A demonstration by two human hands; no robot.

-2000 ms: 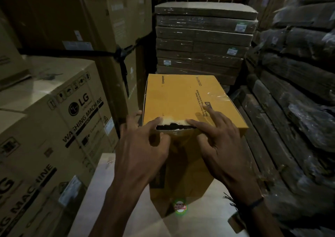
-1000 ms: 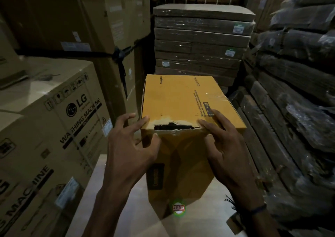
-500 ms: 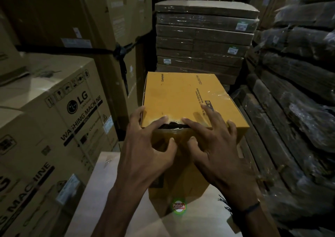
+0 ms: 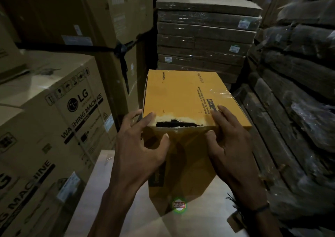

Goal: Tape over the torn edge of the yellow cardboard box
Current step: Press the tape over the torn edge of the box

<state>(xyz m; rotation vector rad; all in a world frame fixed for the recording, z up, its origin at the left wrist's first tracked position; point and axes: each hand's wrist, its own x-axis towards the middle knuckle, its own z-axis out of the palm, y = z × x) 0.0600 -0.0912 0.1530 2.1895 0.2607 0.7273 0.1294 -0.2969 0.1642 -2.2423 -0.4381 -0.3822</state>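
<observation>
Yellow cardboard box point(image 4: 181, 95) upright on a pale surface point(image 4: 108, 164). Left hand point(image 4: 139, 146) and right hand point(image 4: 228, 139), each grip spread open, flank the torn edge point(image 4: 174, 124); the gap looks uncovered, taping apparently unfinished.

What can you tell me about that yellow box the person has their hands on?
The yellow cardboard box stands upright on a pale surface amid stacked brown cartons. Its top bears small printing and shiny clear tape near the right side. A jagged tear gapes along the near top edge. The left hand and right hand touch it either side of the tear.
</observation>
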